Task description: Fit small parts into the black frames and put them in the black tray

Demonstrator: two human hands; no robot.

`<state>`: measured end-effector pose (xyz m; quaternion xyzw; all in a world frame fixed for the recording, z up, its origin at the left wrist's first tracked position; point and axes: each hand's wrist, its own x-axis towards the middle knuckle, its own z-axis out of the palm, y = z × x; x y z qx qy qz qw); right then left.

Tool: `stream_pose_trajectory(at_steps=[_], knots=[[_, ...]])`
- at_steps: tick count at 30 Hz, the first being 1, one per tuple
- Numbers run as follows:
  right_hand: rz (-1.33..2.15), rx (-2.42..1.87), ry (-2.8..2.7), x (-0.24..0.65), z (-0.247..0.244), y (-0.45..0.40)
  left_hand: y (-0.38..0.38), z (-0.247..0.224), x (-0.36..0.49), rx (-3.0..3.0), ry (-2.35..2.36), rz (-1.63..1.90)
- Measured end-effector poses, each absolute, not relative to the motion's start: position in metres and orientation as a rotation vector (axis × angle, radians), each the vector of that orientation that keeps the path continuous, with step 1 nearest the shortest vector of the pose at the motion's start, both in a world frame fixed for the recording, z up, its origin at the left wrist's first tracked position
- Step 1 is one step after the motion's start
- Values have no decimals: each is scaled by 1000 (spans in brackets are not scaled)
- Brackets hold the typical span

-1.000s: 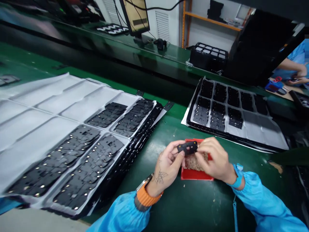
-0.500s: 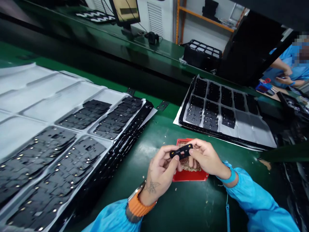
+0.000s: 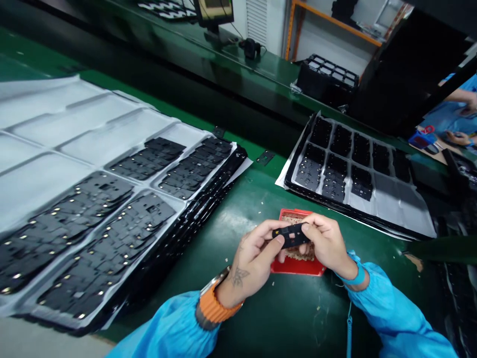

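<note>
Between my two hands is a small flat black plate [image 3: 296, 235] with cut-outs and a gold-coloured spot near its left end. My left hand [image 3: 257, 253] pinches its left end, thumb on top. The fingers of my right hand [image 3: 326, 242] close on its right end, the thumb pressing the upper face. Below the hands lies a red tray [image 3: 298, 267] holding many tiny tan bits [image 3: 294, 217]; my hands partly hide it.
At left, a large lined tray [image 3: 190, 196] carries overlapping black plates [image 3: 112, 248]. Another compartment tray [image 3: 387, 204] with black plates lies at right. One loose black plate [image 3: 265, 157] rests on the green table [image 3: 242, 209]. A co-worker's arm [image 3: 460, 97] shows far right.
The view has shifted, so the trays appear farther right. The black plate has turned a little in my fingers, and my right thumb now covers more of its right end.
</note>
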<state>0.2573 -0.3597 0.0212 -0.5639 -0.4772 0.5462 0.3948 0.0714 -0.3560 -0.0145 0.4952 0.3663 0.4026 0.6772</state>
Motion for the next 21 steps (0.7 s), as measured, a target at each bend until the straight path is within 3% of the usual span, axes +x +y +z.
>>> stream_pose_trajectory(at_steps=[5,11,21], knots=[[1144,-1481,-1409,257,24,-359,-353,-16,71,957,859,806],[1399,-1501,-1511,261,27,-366,-349,-19,71,1018,923,873],[1318,-1558,-1525,262,33,-363,-345,-15,66,857,749,837]])
